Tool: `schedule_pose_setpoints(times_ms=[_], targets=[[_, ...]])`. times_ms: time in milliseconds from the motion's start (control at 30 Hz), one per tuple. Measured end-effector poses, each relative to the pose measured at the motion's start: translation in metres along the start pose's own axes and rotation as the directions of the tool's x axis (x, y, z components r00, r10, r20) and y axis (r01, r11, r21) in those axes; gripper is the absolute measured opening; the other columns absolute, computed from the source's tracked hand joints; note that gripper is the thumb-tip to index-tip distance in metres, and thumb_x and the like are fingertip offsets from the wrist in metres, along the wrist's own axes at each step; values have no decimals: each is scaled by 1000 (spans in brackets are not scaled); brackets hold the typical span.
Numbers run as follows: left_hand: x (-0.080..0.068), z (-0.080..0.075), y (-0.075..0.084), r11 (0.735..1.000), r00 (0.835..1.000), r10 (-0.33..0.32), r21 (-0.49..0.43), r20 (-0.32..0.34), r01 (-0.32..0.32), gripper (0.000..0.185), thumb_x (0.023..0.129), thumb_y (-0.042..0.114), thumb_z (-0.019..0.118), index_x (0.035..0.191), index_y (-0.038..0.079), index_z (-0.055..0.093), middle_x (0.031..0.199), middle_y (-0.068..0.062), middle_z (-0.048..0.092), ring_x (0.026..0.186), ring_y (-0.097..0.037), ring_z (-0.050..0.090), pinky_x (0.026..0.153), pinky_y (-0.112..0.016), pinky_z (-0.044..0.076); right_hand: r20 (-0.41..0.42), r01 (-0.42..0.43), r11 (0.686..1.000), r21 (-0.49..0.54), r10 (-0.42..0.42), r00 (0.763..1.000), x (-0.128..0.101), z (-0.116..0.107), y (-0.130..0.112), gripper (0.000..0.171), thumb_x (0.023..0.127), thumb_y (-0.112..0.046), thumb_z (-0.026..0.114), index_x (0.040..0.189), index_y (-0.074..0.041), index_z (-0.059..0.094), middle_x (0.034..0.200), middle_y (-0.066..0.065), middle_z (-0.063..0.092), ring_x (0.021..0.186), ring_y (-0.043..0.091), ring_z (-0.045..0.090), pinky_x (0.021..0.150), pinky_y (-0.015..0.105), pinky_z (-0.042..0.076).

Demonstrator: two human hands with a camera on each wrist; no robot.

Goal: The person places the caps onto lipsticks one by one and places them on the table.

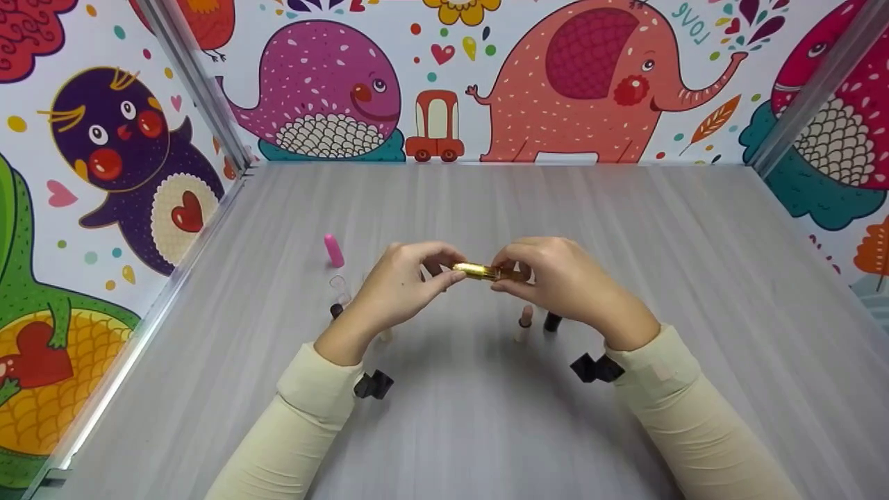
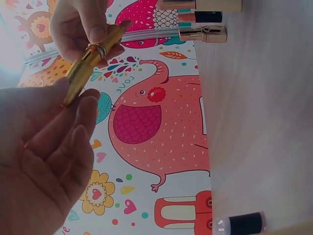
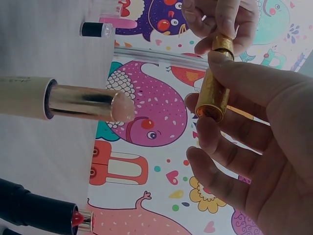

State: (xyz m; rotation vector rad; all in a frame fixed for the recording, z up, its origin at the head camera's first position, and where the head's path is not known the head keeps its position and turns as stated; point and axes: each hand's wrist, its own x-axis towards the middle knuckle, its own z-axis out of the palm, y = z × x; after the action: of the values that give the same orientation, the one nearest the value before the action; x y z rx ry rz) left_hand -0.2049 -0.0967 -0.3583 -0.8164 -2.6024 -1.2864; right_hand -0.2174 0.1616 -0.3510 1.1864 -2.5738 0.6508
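Cream sleeves point(image 1: 298, 410) reach in from the near edge, both hands meeting on a gold lipstick tube point(image 1: 479, 271).
The left hand point(image 1: 399, 285) pinches one end, the right hand point(image 1: 555, 278) the other, above mid-desk point(image 1: 694, 278); open lipsticks point(image 1: 524, 321) stand beneath, a pink cap point(image 1: 334, 250) far-left.

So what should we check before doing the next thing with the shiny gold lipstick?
1. Left hand pinches one end of the gold lipstick: ok.
2. Right hand grips the other end: ok.
3. Lipstick is held up off the table: ok.
4. Cap fully on or coming off: cannot tell.
5. Open nude lipstick standing just below the hands could get knocked: not ok.
6. Pink tube stands apart from the hands: ok.
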Motion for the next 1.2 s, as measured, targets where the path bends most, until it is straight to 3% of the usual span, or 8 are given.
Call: schedule_pose_setpoints(times_ms=[467, 867, 1200], targets=[[-2, 5, 3, 998, 997, 42, 36, 59, -44, 14, 99, 22, 79, 110, 14, 81, 98, 5, 79, 88, -10, 69, 78, -42, 59, 25, -2, 1000, -19, 2, 1000, 0, 1, -7, 20, 91, -21, 88, 106, -10, 80, 93, 0, 75, 80, 11, 70, 69, 30, 60], [-3, 5, 5, 997, 997, 43, 59, 61, -47, 13, 99, 23, 80, 108, 15, 81, 96, 6, 79, 85, -7, 68, 75, -34, 56, 31, 14, 1000, -25, -13, 999, 0, 2, -9, 21, 90, -19, 88, 107, -9, 81, 93, 1, 76, 79, 11, 68, 69, 30, 60], [-4, 4, 8, 997, 998, 50, 63, 45, -53, 14, 98, 23, 81, 108, 14, 81, 96, 5, 79, 87, -11, 67, 81, -39, 54, -13, 73, 997, 2, -73, 997, 0, 2, -8, 20, 89, -18, 89, 104, -8, 81, 91, 2, 75, 77, 11, 68, 67, 29, 59]])
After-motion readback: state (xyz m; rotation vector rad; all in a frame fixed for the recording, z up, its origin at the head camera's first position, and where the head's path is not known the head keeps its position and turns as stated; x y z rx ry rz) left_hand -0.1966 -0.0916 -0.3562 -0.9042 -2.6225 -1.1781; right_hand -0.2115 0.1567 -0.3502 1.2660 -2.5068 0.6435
